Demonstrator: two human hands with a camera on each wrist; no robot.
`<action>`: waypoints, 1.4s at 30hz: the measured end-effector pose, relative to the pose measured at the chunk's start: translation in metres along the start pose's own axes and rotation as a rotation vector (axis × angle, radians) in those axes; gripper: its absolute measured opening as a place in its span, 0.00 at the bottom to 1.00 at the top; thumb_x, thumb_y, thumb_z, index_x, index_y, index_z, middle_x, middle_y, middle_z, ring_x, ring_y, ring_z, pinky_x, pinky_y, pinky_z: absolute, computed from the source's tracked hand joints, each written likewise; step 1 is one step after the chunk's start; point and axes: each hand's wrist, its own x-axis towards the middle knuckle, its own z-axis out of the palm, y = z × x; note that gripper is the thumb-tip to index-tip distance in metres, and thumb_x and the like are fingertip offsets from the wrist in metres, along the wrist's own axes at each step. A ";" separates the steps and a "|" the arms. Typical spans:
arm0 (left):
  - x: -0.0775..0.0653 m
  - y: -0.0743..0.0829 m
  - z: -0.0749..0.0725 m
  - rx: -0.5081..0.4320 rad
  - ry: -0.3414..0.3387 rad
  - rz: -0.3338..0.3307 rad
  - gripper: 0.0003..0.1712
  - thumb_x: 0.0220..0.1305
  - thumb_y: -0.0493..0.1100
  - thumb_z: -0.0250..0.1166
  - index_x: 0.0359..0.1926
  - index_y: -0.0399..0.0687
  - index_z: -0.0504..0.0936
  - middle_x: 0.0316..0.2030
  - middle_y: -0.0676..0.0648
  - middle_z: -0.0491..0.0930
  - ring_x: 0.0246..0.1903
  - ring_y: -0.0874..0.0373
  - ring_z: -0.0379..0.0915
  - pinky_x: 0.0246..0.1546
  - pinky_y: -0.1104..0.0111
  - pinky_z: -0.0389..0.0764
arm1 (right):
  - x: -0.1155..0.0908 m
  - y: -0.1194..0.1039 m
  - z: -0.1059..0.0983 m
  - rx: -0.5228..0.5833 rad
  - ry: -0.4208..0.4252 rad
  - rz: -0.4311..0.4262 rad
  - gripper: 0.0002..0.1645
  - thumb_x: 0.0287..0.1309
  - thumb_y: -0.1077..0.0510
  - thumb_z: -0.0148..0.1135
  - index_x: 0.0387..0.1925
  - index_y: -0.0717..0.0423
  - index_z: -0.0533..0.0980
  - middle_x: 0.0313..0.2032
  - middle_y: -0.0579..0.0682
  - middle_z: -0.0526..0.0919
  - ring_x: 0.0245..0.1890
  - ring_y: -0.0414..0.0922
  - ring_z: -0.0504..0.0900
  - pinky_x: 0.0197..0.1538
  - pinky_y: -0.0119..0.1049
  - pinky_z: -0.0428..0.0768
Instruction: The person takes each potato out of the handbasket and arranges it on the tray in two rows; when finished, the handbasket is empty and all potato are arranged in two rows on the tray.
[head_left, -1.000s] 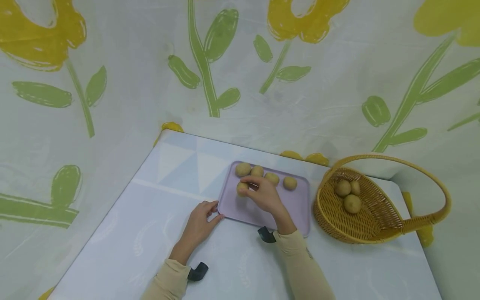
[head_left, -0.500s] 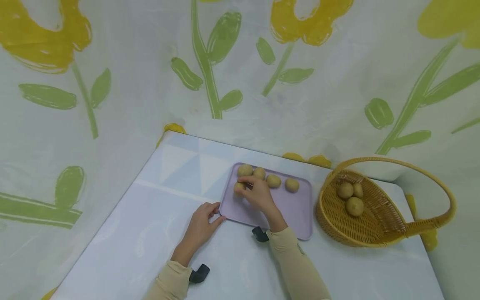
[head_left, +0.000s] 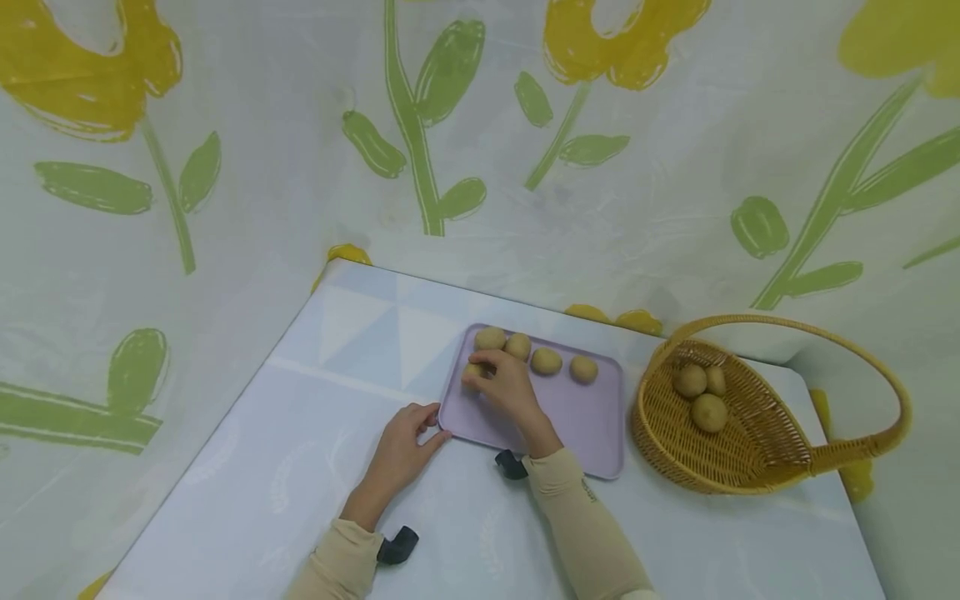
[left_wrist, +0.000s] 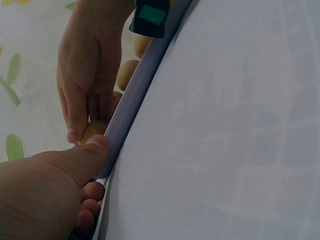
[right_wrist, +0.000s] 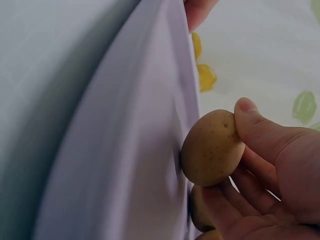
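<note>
My right hand [head_left: 512, 392] pinches a potato [right_wrist: 211, 149] between thumb and fingers over the left part of the purple tray [head_left: 581, 429]. In the right wrist view this potato sits right at the tray's surface. Several more potatoes [head_left: 546, 361] lie in a row along the tray's far side. My left hand [head_left: 399, 454] grips the tray's near left corner. In the left wrist view its thumb [left_wrist: 97, 145] presses on the rim, with the other fingers curled beneath.
A wicker basket [head_left: 675, 467] with a tall arched handle stands right of the tray, holding three potatoes [head_left: 708, 413]. The pale table [head_left: 247, 467] meets a flower-printed cloth backdrop [head_left: 285, 167] at its far and left edges.
My right hand has shifted slightly left and toward me with the potato, which is now more covered by the fingers. The left hand has stayed at the tray corner.
</note>
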 end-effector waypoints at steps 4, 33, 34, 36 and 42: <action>0.000 0.001 0.000 0.002 0.009 0.012 0.24 0.58 0.44 0.77 0.53 0.40 0.84 0.36 0.52 0.79 0.36 0.62 0.70 0.39 0.67 0.76 | 0.000 0.000 0.000 -0.004 -0.005 0.013 0.22 0.54 0.56 0.77 0.50 0.58 0.84 0.51 0.54 0.88 0.55 0.52 0.86 0.59 0.43 0.82; -0.001 0.002 0.000 0.004 0.012 0.015 0.23 0.58 0.43 0.77 0.52 0.39 0.84 0.35 0.53 0.78 0.35 0.62 0.70 0.38 0.68 0.76 | -0.018 -0.003 -0.039 0.015 -0.003 0.041 0.27 0.63 0.52 0.71 0.60 0.58 0.79 0.60 0.56 0.82 0.63 0.57 0.80 0.66 0.49 0.77; -0.001 0.002 0.000 0.009 0.014 0.016 0.22 0.58 0.43 0.77 0.52 0.39 0.84 0.35 0.53 0.78 0.35 0.62 0.70 0.38 0.68 0.76 | -0.020 -0.002 -0.044 0.027 0.003 0.032 0.26 0.63 0.53 0.71 0.60 0.59 0.79 0.59 0.57 0.83 0.63 0.56 0.80 0.66 0.48 0.78; -0.001 0.001 0.000 0.012 0.017 0.016 0.22 0.58 0.42 0.77 0.52 0.39 0.84 0.35 0.52 0.78 0.35 0.62 0.70 0.38 0.67 0.76 | -0.023 -0.001 -0.054 0.048 0.017 0.022 0.25 0.62 0.56 0.72 0.58 0.62 0.79 0.58 0.59 0.83 0.62 0.56 0.81 0.65 0.45 0.78; -0.001 0.000 0.002 0.011 0.011 0.003 0.23 0.58 0.43 0.76 0.53 0.39 0.84 0.35 0.52 0.79 0.36 0.62 0.71 0.39 0.67 0.77 | -0.034 0.004 -0.086 0.026 0.036 0.073 0.25 0.62 0.55 0.72 0.59 0.58 0.80 0.59 0.57 0.84 0.61 0.54 0.82 0.61 0.43 0.81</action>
